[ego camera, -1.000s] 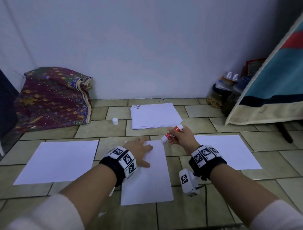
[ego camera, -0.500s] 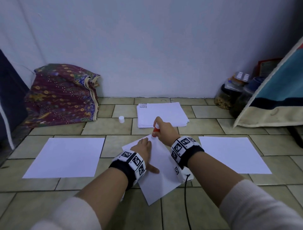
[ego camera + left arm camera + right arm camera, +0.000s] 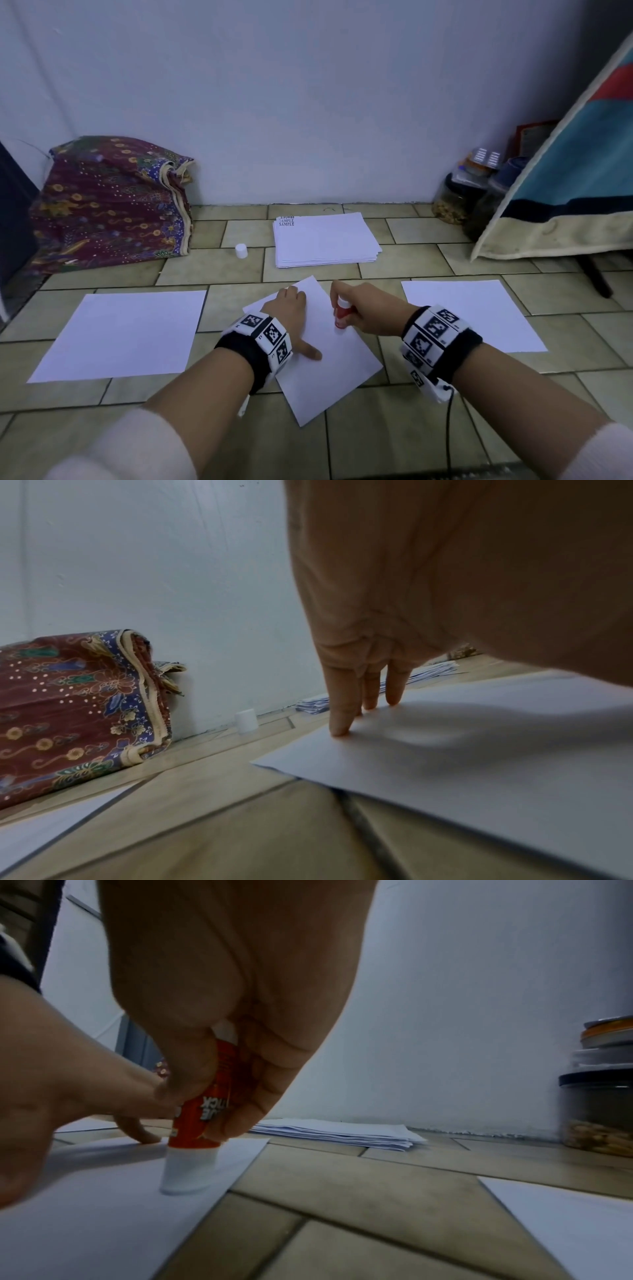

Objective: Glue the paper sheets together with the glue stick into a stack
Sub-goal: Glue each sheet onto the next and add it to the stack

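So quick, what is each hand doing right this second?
Left hand: open, fingers pressing flat on the middle sheet.
Right hand: gripping the glue stick, its tip down on that sheet.

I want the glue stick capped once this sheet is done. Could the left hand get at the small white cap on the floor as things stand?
Probably yes. The cap stands alone on bare tile, beyond and left of the left hand, nothing between. But that hand presses the middle sheet flat while the right hand rubs the glue stick on it.
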